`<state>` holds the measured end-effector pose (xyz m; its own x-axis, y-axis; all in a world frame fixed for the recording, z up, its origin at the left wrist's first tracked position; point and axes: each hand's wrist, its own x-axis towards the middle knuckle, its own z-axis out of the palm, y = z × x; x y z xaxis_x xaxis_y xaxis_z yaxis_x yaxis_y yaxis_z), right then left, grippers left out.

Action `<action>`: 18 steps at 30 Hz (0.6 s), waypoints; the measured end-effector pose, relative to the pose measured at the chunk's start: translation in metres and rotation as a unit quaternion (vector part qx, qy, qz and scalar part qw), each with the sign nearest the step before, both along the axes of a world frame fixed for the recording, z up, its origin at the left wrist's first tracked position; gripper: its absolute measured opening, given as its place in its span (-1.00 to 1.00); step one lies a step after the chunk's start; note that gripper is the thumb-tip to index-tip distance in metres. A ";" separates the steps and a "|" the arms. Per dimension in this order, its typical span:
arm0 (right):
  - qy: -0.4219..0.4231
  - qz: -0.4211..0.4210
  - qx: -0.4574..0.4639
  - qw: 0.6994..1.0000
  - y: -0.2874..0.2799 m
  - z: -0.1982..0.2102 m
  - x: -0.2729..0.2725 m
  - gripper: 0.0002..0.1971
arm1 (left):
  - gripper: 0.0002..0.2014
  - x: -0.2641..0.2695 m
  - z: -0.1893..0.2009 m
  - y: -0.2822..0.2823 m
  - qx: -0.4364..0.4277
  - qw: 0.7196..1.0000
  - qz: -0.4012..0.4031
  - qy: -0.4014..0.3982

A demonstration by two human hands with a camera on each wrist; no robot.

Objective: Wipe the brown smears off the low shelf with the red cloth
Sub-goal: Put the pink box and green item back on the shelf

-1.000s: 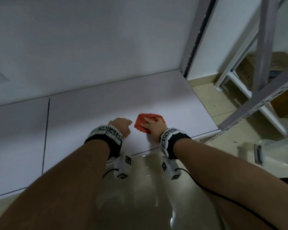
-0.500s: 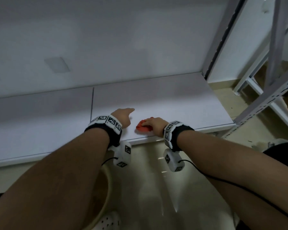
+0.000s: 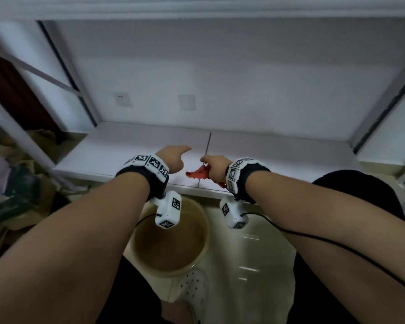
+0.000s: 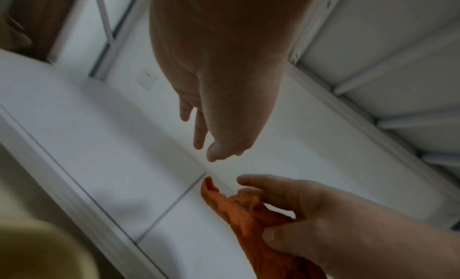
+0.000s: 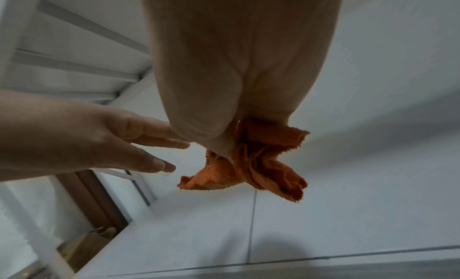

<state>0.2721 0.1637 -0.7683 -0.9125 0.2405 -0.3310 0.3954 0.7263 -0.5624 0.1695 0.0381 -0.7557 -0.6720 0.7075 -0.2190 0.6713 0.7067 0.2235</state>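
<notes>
Since half a second ago the right hand (image 3: 216,166) has lifted the red cloth (image 3: 198,173) off the low shelf (image 3: 278,157); its grip pinches the bunched cloth, which hangs just above the front edge. Left hand (image 3: 173,157) hovers beside it, fingers relaxed, holding nothing. No brown smears visible. Judged step: wiping done or cloth being rearranged; next likely regather it.

the red cloth (image 3: 198,173) is bunched and crumpled, lifted just above the front edge of the low shelf (image 3: 117,148), near the seam between its two white panels. no brown smears can be made out.
</notes>
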 end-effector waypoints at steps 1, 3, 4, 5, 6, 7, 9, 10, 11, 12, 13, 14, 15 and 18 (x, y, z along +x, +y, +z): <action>-0.003 0.004 0.021 1.000 -0.010 0.001 -0.003 -0.46 | -0.37 0.000 0.002 -0.013 0.004 1.000 0.012 0.002; -0.006 0.025 0.067 0.997 -0.027 -0.002 -0.010 -0.50 | -0.38 0.001 0.005 -0.036 0.008 0.999 0.037 0.006; -0.006 0.034 0.072 0.997 -0.034 -0.003 -0.013 -0.49 | -0.38 0.003 0.005 -0.047 0.008 0.999 0.051 0.007; -0.007 0.044 0.069 0.997 -0.040 -0.004 -0.016 -0.45 | -0.38 0.005 0.006 -0.057 0.005 0.998 0.064 0.008; -0.009 0.057 0.071 0.996 -0.046 -0.004 -0.019 -0.41 | -0.37 0.007 0.006 -0.067 0.000 0.997 0.077 0.009; -0.012 0.070 0.082 0.994 -0.052 -0.004 -0.021 -0.41 | -0.37 0.009 0.008 -0.075 -0.007 0.996 0.089 0.011; -0.018 0.106 0.101 0.989 -0.060 -0.005 -0.026 -0.48 | -0.37 0.009 0.013 -0.088 -0.020 0.994 0.109 0.016; -0.024 0.123 0.103 0.987 -0.064 -0.006 -0.028 -0.52 | -0.37 0.008 0.015 -0.093 -0.022 0.992 0.120 0.016; -0.027 0.135 0.104 0.985 -0.067 -0.006 -0.030 -0.54 | -0.37 0.006 0.017 -0.097 -0.023 0.991 0.130 0.018; -0.033 0.143 0.106 0.984 -0.070 -0.007 -0.033 -0.55 | -0.37 0.003 0.019 -0.100 -0.025 0.990 0.134 0.021; -0.038 0.150 0.108 0.982 -0.072 -0.009 -0.035 -0.57 | -0.38 -0.001 0.019 -0.102 -0.024 0.990 0.137 0.022; -0.044 0.156 0.109 0.981 -0.074 -0.011 -0.037 -0.59 | -0.39 -0.005 0.017 -0.105 -0.020 0.990 0.141 0.021; -0.051 0.161 0.111 0.979 -0.076 -0.014 -0.040 -0.60 | -0.39 -0.008 0.014 -0.108 -0.016 0.989 0.145 0.017; -0.078 0.174 0.108 0.976 -0.083 -0.028 -0.050 -0.63 | -0.39 -0.018 -0.004 -0.118 -0.014 0.988 0.151 0.000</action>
